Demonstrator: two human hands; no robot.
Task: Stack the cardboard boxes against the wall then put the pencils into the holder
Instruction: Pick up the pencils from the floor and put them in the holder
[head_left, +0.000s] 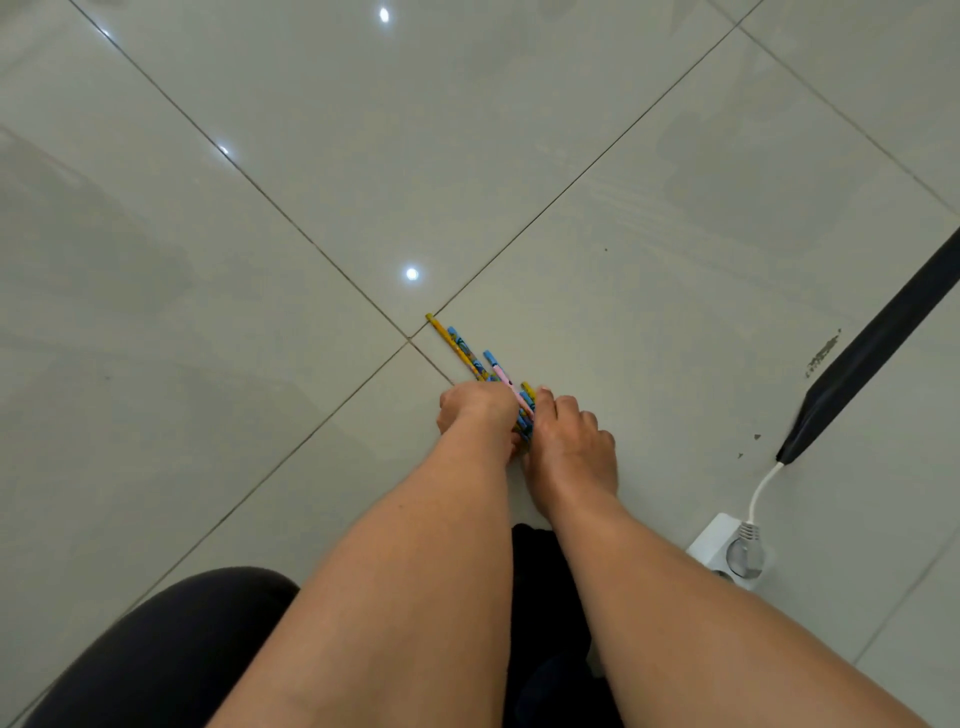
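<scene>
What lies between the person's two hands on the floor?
A bundle of coloured pencils lies there, gripped from both sides by the left hand and the right hand, as the head view shows.

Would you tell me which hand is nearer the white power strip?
Right. The right hand is up and left of the power strip; the left hand lies farther left, across the pencils.

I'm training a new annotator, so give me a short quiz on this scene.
1. True or false: the pencils lie on a table.
2. Of the left hand and right hand, which is on the pencils? A. left only B. right only C. both
3. Fill in: the white power strip lies on the person's ____ side.
Key: 1 false, they lie on the tiled floor; 2 C; 3 right.
</scene>
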